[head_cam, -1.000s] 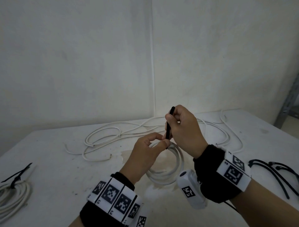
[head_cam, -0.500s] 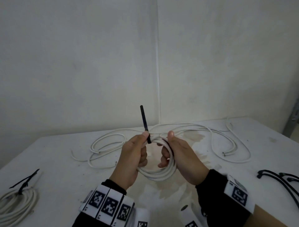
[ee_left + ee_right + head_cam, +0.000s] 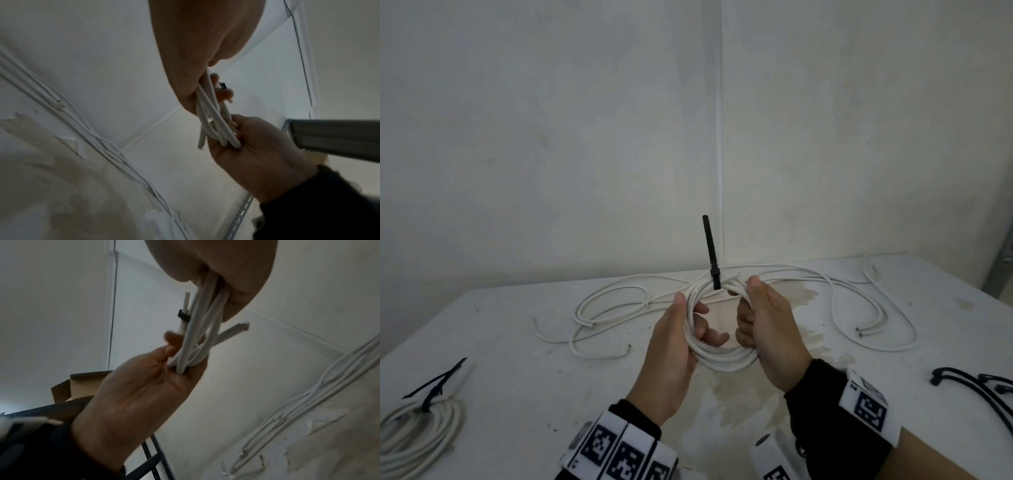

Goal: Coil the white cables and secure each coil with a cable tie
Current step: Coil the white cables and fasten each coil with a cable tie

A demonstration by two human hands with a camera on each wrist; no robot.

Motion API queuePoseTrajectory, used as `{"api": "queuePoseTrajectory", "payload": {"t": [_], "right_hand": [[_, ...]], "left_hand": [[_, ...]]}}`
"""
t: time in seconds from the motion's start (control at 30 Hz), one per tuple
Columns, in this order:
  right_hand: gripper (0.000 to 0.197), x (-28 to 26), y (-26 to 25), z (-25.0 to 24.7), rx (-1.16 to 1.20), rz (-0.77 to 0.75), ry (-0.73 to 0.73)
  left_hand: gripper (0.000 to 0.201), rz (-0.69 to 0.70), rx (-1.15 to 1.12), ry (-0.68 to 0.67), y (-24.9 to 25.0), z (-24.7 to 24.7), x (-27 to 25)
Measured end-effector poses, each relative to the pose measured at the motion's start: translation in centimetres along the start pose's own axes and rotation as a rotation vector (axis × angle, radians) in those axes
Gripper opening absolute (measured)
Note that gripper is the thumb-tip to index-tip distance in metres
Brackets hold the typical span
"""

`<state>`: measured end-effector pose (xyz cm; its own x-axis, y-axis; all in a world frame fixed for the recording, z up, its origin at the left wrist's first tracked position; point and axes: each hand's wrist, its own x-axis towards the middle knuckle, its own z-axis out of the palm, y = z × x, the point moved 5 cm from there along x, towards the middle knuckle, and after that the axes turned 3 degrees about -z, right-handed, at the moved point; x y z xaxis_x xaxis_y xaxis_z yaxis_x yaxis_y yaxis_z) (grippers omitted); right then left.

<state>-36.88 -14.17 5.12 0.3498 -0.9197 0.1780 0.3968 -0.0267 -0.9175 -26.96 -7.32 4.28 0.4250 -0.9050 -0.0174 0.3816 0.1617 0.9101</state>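
Observation:
Both hands hold a white cable coil (image 3: 722, 356) upright above the table, seen edge-on in the wrist views (image 3: 213, 123) (image 3: 197, 337). My left hand (image 3: 681, 329) grips its left side, thumb on the outside and fingers through the loop. My right hand (image 3: 760, 318) grips the right side, fingers curled round the strands. A black cable tie (image 3: 711, 253) is wrapped round the top of the coil, its tail standing straight up; its head shows in the wrist views (image 3: 223, 85) (image 3: 183, 316). Neither hand touches the tie.
Loose white cables (image 3: 616, 308) (image 3: 876, 308) lie on the white table (image 3: 517, 359) behind the hands. A tied coil (image 3: 414, 431) sits at the near left edge. Spare black ties (image 3: 976, 387) lie at the right. Walls stand close behind.
My right hand let go of the tie's tail and took the coil's right side. My left hand left the tie and slid down the left side. The coil rose upright.

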Motion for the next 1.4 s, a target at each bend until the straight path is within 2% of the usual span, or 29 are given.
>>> {"api": "queuePoseTrajectory", "payload": {"t": [0.17, 0.33, 0.5, 0.63, 0.73, 0.93, 1.17, 1.27, 1.4], "right_hand": [[0.035, -0.5, 0.3, 0.6, 0.141, 0.056, -0.129], [0.034, -0.4, 0.2, 0.9, 0.147, 0.05, -0.212], [0.03, 0.3, 0.3, 0.4, 0.178, 0.102, -0.22], [0.031, 0.1, 0.5, -0.1, 0.267, 0.187, -0.222], [0.029, 0.0, 0.5, -0.3, 0.211, 0.134, -0.201], [0.03, 0.4, 1.1, -0.8, 0.217, 0.103, -0.086], [0.032, 0.0, 0.6, -0.4, 0.142, 0.138, -0.164], [0.043, -0.5, 0.4, -0.1, 0.103, 0.178, -0.198], [0.051, -0.6, 0.6, 0.8, 0.219, 0.228, -0.161]], "left_hand": [[0.038, 0.005, -0.094, 0.053, 0.6, -0.3, 0.4], [0.04, 0.004, -0.158, 0.057, 0.8, -0.7, 0.8], [0.04, -0.028, -0.217, 0.001, 0.5, -0.7, 0.8], [0.04, -0.005, -0.194, 0.02, 0.6, -0.9, 0.9], [0.041, 0.005, -0.174, 0.021, 0.5, -0.8, 0.9], [0.042, -0.034, -0.232, -0.082, 0.0, -0.2, 0.6], [0.04, -0.001, -0.152, -0.01, 0.2, -0.6, 0.8], [0.041, 0.006, -0.086, 0.016, 0.0, -0.5, 0.6], [0.042, 0.019, -0.034, 0.051, -0.1, 0.0, 0.6]]}}
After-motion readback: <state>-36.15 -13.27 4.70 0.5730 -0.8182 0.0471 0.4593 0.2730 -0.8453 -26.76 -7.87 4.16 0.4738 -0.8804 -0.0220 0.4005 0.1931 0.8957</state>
